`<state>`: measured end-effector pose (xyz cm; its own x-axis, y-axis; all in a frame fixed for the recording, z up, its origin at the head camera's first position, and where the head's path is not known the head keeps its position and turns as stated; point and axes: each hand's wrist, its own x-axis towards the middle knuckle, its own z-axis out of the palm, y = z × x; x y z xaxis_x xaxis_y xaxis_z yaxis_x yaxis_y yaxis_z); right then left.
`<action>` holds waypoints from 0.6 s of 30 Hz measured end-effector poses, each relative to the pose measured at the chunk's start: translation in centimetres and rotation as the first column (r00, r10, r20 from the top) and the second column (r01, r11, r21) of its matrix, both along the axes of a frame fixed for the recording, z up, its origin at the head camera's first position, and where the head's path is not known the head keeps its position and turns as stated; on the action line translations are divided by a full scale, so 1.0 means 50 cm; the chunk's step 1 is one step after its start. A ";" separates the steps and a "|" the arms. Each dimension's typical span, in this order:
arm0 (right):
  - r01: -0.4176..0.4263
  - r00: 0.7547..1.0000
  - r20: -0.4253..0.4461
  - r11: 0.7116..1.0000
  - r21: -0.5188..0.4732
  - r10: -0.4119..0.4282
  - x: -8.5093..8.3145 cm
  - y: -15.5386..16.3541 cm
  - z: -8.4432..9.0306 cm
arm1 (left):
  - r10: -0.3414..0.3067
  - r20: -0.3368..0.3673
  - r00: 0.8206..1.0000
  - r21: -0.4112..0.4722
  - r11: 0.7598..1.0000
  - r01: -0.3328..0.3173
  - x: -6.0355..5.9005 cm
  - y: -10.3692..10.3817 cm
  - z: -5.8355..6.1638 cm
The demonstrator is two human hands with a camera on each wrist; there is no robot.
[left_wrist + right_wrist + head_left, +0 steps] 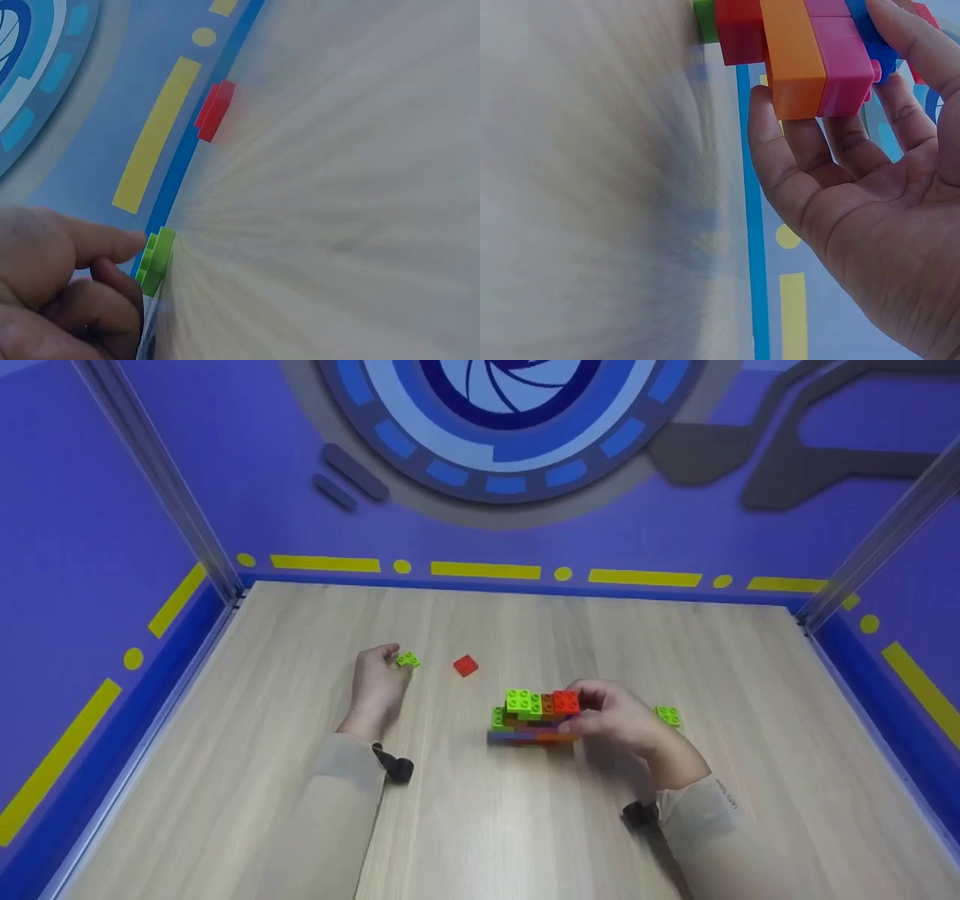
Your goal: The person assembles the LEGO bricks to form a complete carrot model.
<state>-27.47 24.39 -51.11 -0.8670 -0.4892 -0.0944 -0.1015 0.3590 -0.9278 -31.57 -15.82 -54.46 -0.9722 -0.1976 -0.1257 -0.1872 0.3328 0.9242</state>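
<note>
Head view: right hand point(619, 718) grips the right end of the brick stack point(534, 718), fingers point(592, 694) curled over the red top brick; the stack sits mid-bench, long axis running left-right, so it lies directly left of that palm. Left hand point(377, 684) rests on the bench point(480, 825) well to the left, fingertips touching a small green brick point(409, 661), which lies just right of them. Loose red brick point(466, 665) sits between that green brick and the stack, nearer the left hand. Another green brick point(668, 715) lies just right of the right hand.

Left wrist view: fingers point(97, 244) bent, index tip against the green brick point(155, 259); a true pinch can't be confirmed, looks like touching only. Red brick point(215, 111) lies farther out, apart.

Right wrist view: fingers point(810, 142) wrap under the orange and pink bricks of the stack point(802, 52), thumb on the far side — grasping it.
</note>
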 end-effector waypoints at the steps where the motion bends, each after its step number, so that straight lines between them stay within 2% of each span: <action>1: 0.002 1.000 0.001 1.000 0.003 -0.002 0.000 0.000 0.000 | -0.002 -0.010 1.000 -0.024 1.000 0.002 -0.002 0.001 -0.001; 5: 0.000 1.000 -0.003 1.000 0.013 0.000 0.000 -0.001 0.001 | -0.008 -0.025 1.000 -0.104 0.995 0.005 -0.005 0.003 -0.003; 9: 0.006 1.000 -0.002 1.000 0.020 -0.006 0.000 -0.001 0.001 | -0.001 -0.018 1.000 -0.146 0.989 -0.002 -0.002 0.003 -0.004; 13: 0.015 1.000 0.006 1.000 0.012 -0.015 0.000 -0.002 0.003 | 0.013 -0.020 1.000 -0.160 0.987 -0.016 0.000 0.002 -0.005; 18: 0.009 1.000 0.007 1.000 0.007 -0.009 0.003 -0.002 0.004 | 0.020 -0.004 1.000 -0.127 0.992 -0.020 0.003 0.002 -0.003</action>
<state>-27.34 24.30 -50.89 -0.8709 -0.4804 -0.1036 -0.0921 0.3666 -0.9258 -31.42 -15.70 -54.61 -0.9682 -0.2314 -0.0955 -0.1924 0.4436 0.8754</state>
